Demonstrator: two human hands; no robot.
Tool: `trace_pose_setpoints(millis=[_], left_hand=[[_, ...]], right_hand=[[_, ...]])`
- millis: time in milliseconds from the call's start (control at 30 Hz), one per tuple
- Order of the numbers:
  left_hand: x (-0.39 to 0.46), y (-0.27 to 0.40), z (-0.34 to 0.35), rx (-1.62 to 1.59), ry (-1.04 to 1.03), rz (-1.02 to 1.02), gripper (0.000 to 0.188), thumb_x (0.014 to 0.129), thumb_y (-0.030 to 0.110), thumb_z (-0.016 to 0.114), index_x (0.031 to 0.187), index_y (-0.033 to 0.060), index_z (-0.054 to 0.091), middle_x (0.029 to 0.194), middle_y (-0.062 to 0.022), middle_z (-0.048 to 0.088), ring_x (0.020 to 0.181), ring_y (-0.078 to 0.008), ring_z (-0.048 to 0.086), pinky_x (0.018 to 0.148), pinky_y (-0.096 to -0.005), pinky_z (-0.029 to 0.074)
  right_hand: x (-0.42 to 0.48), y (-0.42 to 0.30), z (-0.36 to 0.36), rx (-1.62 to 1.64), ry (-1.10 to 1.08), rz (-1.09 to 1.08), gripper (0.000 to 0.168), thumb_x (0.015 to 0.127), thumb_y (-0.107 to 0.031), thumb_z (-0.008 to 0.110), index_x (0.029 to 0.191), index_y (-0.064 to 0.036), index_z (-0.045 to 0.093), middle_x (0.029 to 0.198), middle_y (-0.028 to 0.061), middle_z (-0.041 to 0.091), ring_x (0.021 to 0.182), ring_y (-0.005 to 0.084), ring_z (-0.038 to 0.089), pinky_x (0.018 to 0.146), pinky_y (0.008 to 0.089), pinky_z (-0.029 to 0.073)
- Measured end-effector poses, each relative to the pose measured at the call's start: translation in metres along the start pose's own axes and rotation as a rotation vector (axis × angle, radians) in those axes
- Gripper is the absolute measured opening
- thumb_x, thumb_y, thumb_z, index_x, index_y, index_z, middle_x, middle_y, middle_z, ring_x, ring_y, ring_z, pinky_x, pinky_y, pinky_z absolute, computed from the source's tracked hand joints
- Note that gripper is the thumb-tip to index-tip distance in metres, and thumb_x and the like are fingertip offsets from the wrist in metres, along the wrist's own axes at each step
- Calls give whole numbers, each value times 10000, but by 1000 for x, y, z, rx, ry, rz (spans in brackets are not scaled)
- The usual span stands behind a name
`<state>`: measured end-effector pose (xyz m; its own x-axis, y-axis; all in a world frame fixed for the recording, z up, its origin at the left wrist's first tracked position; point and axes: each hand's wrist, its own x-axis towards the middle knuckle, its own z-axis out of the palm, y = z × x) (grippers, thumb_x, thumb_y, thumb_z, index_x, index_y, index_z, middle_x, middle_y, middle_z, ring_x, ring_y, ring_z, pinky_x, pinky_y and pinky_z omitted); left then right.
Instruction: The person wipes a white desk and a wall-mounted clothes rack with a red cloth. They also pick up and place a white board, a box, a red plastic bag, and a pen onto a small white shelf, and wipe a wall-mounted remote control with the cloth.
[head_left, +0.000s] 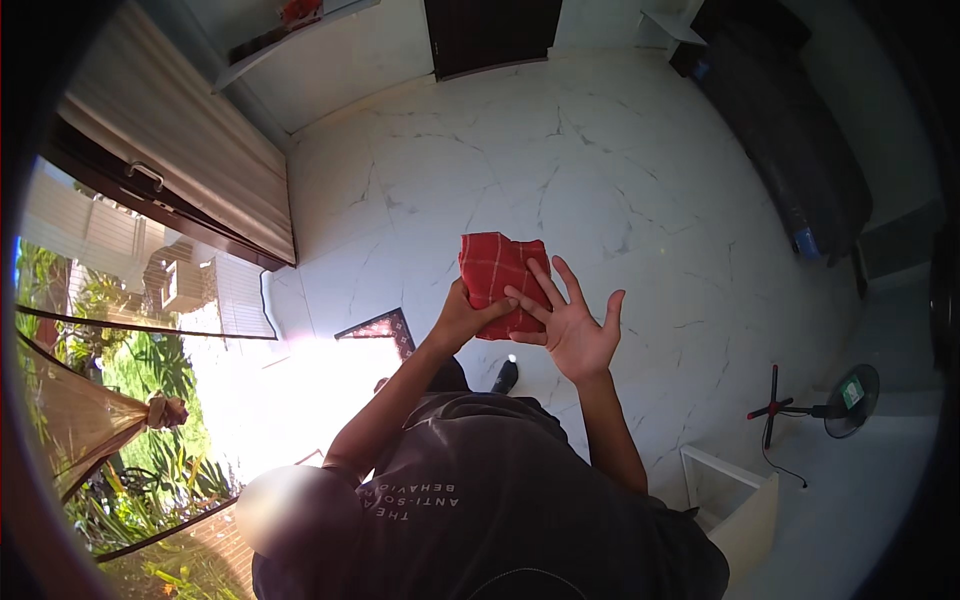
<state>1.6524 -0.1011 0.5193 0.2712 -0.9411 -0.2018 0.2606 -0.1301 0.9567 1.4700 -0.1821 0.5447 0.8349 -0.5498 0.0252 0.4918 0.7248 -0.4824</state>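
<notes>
A red checked cloth (495, 259), folded into a compact bundle, is held up in front of my body. My left hand (469, 315) grips its lower left side, with the thumb lying across the front. To the right, my right hand (581, 330) is turned palm up with the fingers spread. Several of its fingertips overlap the cloth's right side in the picture; whether they touch it I cannot tell.
Marble-patterned tiles (450, 180) cover the floor. Left are a patterned mat (386, 326), a beige curtain (187, 135) and a sunlit doorway. Right stand a dark-covered sofa (787, 142), an electric fan (851, 401) and a white piece of furniture (750, 517). A dark door (491, 37) is ahead.
</notes>
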Motion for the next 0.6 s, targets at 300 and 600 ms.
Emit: trace_pose_setpoints(millis=[300,600], left_hand=[[57,-6,-16,89,290,132,487,778,132,793,1190,-8,573,1084,-124,690,956,-199,687,816,-343,577],[135,12,-95,240,459,199,497,728,179,765,1164,5,601,1054,-93,698,946,-165,672,817,-336,552]], right_hand=[[90,-23,-30,-16,-85,203,994,835,-866,156,1557,-184,190,1634,117,86,1423,442,287,939,647,492],[221,-10,-28,-84,-85,330,982,843,-858,179,1548,-176,223,1634,86,125,1407,410,330,985,672,433]])
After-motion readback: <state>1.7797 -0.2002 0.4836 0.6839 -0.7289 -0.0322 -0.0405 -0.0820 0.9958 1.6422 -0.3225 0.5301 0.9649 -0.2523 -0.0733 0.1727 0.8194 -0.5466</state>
